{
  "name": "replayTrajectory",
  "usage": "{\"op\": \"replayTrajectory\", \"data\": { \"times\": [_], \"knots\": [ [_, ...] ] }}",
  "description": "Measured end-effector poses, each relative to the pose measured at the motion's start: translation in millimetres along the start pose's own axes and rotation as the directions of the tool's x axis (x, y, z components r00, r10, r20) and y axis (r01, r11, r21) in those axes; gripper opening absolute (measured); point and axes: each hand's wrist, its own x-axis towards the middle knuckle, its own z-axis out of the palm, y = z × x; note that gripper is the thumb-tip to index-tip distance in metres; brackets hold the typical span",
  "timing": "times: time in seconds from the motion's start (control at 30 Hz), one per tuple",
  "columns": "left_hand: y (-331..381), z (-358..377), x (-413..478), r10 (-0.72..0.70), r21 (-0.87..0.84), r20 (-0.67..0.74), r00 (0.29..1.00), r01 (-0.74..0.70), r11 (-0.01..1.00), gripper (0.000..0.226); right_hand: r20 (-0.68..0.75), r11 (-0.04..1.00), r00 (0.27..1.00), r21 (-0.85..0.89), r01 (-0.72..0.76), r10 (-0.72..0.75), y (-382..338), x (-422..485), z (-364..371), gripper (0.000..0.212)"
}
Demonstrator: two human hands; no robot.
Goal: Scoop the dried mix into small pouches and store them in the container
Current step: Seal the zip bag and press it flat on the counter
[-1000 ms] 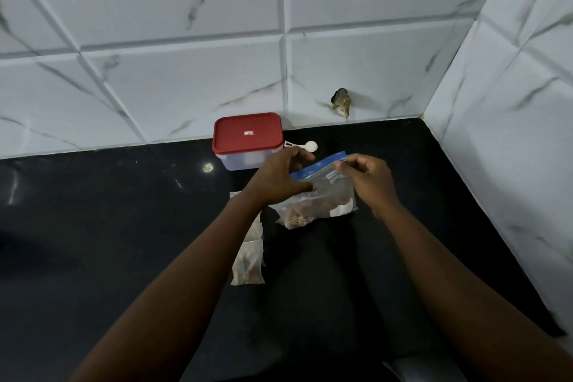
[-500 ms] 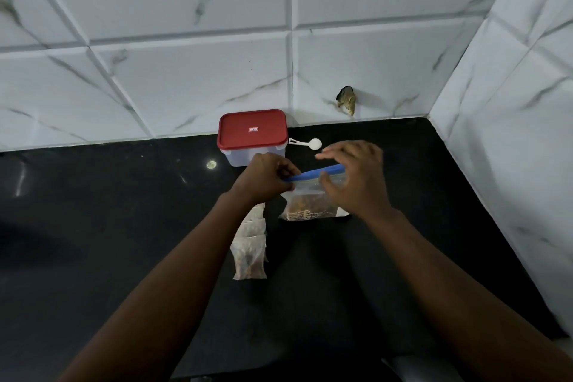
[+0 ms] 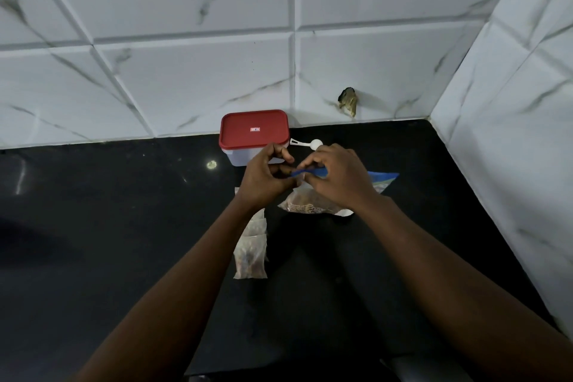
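A clear zip bag of brown dried mix (image 3: 305, 203) with a blue zip strip stands on the black counter (image 3: 124, 226). My left hand (image 3: 266, 177) pinches the left end of the blue strip. My right hand (image 3: 338, 177) pinches the strip close beside it, fingers curled over the bag's top. Small filled pouches (image 3: 251, 250) lie in a row under my left forearm. A clear container with a shut red lid (image 3: 254, 133) stands at the wall. The white scoop (image 3: 310, 143) lies to its right.
White marble tiles close the counter at the back and on the right, forming a corner. A small brownish object (image 3: 348, 101) sticks to the back wall. A bright light reflection (image 3: 211, 164) shows on the counter left of the container.
The bag was brought from tilted to upright, and both hands came together at the left end of the blue strip. The bag's right corner now sticks out past my right hand.
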Motion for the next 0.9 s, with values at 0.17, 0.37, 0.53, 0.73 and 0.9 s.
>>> {"op": "replayTrajectory", "data": {
  "times": [0.17, 0.37, 0.53, 0.73, 0.9],
  "knots": [
    [-16, 8, -8, -0.041, 0.084, -0.022, 0.999, 0.043, 0.996, 0.03, -0.017, 0.996, 0.999, 0.076, -0.042, 0.044, 4, -3, 1, 0.006],
    [-14, 14, -15, -0.008, 0.089, -0.064, 0.998, 0.014, 0.996, 0.005, 0.006, 0.988, 1.0, 0.149, -0.028, 0.027, 4, -3, -5, 0.013],
    [-17, 16, -10, -0.031, 0.112, 0.008, 0.999, 0.03, 0.993, 0.027, -0.025, 0.99, 1.0, 0.139, -0.014, 0.018, 5, -2, -8, 0.009],
    [-42, 12, -11, -0.096, 0.373, 0.109, 0.989, 0.049, 0.927, 0.026, -0.083, 0.979, 0.992, 0.187, -0.074, 0.091, 16, -5, -20, 0.016],
    [-43, 12, -5, -0.112, 0.416, 0.118, 0.987, 0.054, 0.908, 0.019, -0.088, 0.949, 0.986, 0.295, -0.112, 0.144, 21, -4, -24, 0.017]
  ]
}}
